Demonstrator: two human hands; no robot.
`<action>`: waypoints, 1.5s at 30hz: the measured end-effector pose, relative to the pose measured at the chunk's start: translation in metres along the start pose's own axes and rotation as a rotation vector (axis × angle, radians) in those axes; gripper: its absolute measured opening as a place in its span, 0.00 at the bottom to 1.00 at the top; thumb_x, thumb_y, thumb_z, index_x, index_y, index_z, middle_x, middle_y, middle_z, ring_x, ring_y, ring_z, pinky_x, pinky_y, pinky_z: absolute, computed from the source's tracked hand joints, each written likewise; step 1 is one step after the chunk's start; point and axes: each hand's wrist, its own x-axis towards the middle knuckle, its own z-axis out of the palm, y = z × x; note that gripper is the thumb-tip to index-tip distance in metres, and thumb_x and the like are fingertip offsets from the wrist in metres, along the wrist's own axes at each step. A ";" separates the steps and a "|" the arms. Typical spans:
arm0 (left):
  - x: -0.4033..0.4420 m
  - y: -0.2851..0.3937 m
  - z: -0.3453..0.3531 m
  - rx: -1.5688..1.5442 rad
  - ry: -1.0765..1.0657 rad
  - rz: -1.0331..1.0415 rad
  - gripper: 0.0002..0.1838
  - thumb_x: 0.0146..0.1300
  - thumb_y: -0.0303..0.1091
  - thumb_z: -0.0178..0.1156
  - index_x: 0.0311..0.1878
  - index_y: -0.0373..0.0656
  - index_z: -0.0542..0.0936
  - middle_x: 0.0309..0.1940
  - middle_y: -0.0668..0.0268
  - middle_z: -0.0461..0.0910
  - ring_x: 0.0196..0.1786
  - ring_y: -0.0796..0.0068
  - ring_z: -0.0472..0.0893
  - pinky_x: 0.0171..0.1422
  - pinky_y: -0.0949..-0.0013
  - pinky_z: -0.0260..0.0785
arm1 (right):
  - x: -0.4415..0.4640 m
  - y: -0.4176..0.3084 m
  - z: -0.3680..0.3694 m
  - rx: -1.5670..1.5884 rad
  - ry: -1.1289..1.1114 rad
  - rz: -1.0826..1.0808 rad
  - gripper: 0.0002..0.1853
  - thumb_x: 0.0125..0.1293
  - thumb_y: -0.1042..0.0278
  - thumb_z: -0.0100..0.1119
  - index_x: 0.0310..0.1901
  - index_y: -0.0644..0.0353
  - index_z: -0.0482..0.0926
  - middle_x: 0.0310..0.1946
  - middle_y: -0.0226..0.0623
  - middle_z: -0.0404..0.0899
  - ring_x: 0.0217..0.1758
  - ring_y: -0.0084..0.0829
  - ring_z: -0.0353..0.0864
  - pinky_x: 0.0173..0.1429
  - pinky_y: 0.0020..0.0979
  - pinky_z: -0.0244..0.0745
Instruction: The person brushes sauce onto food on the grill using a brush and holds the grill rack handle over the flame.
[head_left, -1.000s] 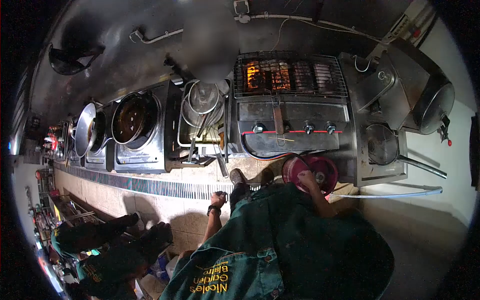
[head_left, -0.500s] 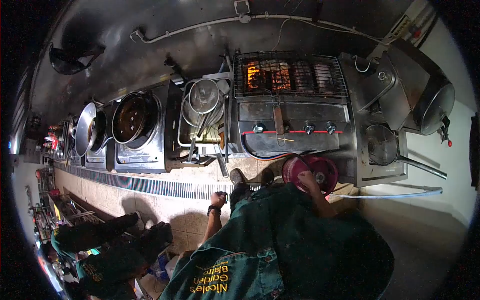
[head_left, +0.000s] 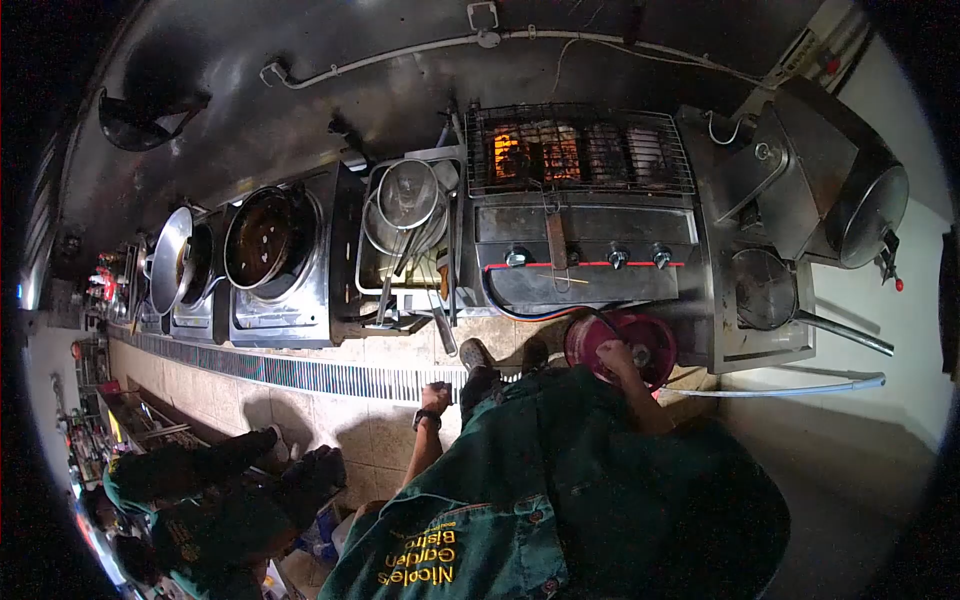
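Note:
My left hand [head_left: 436, 398], with a dark band at the wrist, is held above the floor grate [head_left: 340, 378] with its fingers curled in. What it holds, if anything, is too small to tell. Over the left part of a round dark-pink object [head_left: 655, 334] on the floor is my right hand [head_left: 613, 354], its fingers bent closed and their inner side hidden. A dark hose runs to that object from the grill front. Above it, a wire grate [head_left: 580, 182] covers the grill [head_left: 590, 228], where orange glow shows on the left. A brown-handled tool [head_left: 556, 238] hangs across the grill's front.
Left of the grill, a tray [head_left: 368, 272] holds strainers. Farther left are pans [head_left: 262, 240] on burners. A long-handled strainer [head_left: 766, 290] lies at the right, near a metal machine [head_left: 800, 190]. Co-workers in green [head_left: 225, 525] are at the lower left.
The blurred patch over the back wall and tray from one second ago is gone. Co-workers at the lower left have shifted slightly. My hands have stayed nearly still.

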 end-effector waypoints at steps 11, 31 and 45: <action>-0.007 0.013 -0.003 -0.077 -0.005 -0.104 0.17 0.53 0.40 0.48 0.17 0.39 0.75 0.12 0.61 0.73 0.18 0.71 0.74 0.26 0.68 0.67 | 0.008 0.013 0.006 0.005 0.011 -0.091 0.12 0.49 0.59 0.57 0.32 0.58 0.81 0.26 0.41 0.80 0.31 0.35 0.80 0.38 0.34 0.73; -0.004 0.008 -0.003 -0.192 -0.013 -0.080 0.15 0.54 0.38 0.53 0.19 0.38 0.76 0.12 0.66 0.72 0.17 0.76 0.72 0.22 0.70 0.66 | 0.008 0.003 -0.001 -0.055 -0.075 -0.033 0.14 0.50 0.57 0.56 0.33 0.56 0.81 0.28 0.42 0.80 0.35 0.36 0.79 0.42 0.35 0.72; -0.006 0.012 -0.003 -0.101 -0.016 -0.077 0.12 0.55 0.38 0.54 0.25 0.38 0.80 0.15 0.65 0.75 0.19 0.77 0.75 0.26 0.71 0.69 | 0.016 0.012 0.003 -0.035 -0.086 -0.023 0.13 0.50 0.60 0.57 0.33 0.60 0.81 0.27 0.41 0.80 0.32 0.32 0.80 0.39 0.33 0.73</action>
